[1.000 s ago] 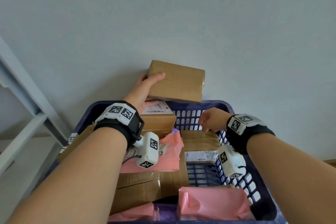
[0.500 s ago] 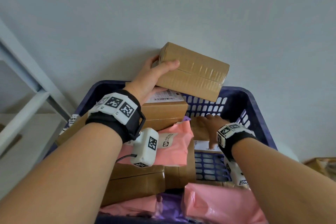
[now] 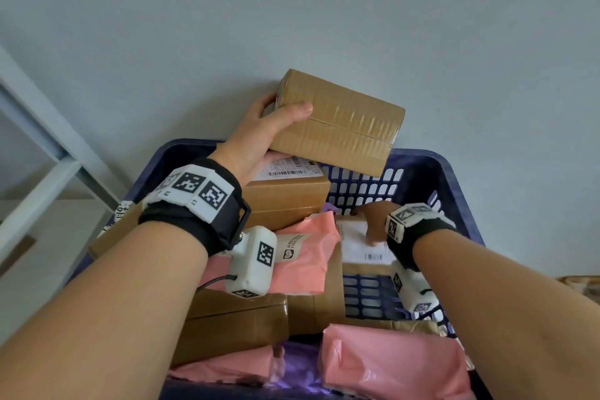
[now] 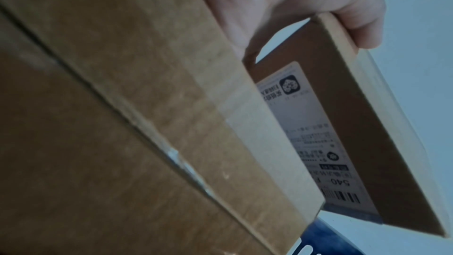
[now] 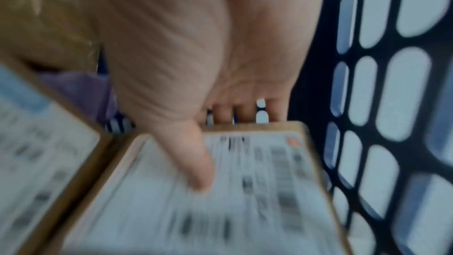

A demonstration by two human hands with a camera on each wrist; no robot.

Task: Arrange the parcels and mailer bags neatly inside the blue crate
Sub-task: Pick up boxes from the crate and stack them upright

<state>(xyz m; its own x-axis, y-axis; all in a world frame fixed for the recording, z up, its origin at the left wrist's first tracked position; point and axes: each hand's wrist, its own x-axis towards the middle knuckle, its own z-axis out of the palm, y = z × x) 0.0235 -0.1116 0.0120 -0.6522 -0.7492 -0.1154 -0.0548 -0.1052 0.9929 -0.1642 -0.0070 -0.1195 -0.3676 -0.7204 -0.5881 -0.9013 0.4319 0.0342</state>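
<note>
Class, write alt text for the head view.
The left hand holds a taped cardboard box above a blue crate of parcels and pink mailer bags, while the right hand grips a flat labelled parcel inside.

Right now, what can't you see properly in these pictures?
- Head view: the left hand holds up a brown box; its fingers behind the box are hidden.
- Head view: the arms cover part of the blue crate.
- Right wrist view: the label on the flat parcel under the right hand is too blurred to read.
- Left wrist view: the box label is too small and dim to read.
</note>
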